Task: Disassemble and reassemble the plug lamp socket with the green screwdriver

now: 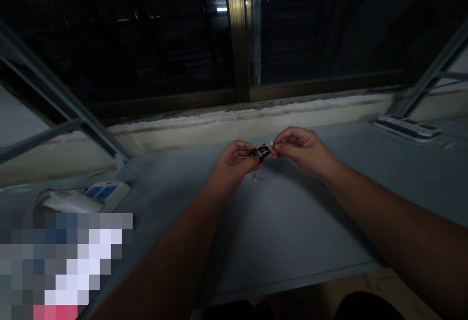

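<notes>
Both my hands are raised together over the grey table, in dim light. My left hand is closed round a small black part with pale markings. My right hand pinches a tiny whitish piece and holds it against the top right corner of the black part. A small pale piece lies on the table just below my hands, with another tiny bit beside it.
A white power strip with blue sockets lies at the left, a second power strip at the far right. Grey metal frame struts rise on both sides. A dark window and pale sill run behind. The lower left corner is blurred out.
</notes>
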### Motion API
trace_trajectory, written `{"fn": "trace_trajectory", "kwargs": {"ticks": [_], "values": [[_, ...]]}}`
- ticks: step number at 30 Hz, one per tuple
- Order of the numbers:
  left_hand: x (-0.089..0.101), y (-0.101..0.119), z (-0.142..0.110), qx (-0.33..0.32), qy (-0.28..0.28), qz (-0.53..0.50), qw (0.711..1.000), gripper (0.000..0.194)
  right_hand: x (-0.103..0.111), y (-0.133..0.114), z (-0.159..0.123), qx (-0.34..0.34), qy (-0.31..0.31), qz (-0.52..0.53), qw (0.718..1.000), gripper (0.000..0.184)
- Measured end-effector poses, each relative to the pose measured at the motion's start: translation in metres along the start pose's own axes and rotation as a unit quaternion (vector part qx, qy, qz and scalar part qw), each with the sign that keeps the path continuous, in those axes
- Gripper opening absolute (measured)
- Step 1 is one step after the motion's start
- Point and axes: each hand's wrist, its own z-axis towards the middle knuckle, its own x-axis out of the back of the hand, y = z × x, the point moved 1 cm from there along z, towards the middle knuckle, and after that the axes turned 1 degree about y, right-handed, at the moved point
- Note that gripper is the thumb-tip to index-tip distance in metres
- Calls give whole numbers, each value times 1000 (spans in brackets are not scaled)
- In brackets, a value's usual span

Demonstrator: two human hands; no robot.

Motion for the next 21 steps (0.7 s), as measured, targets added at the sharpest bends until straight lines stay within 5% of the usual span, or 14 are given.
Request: {"fn": "trace_trajectory", "kwargs": {"ticks": [16, 21], "values": [[-4, 6, -3, 18, 16, 9, 1000, 27, 1, 4, -5, 46, -23, -153, 987, 12], [-6, 9, -4, 17, 21, 18, 999, 25, 2, 2, -6, 122, -49, -234, 963, 6]]}}
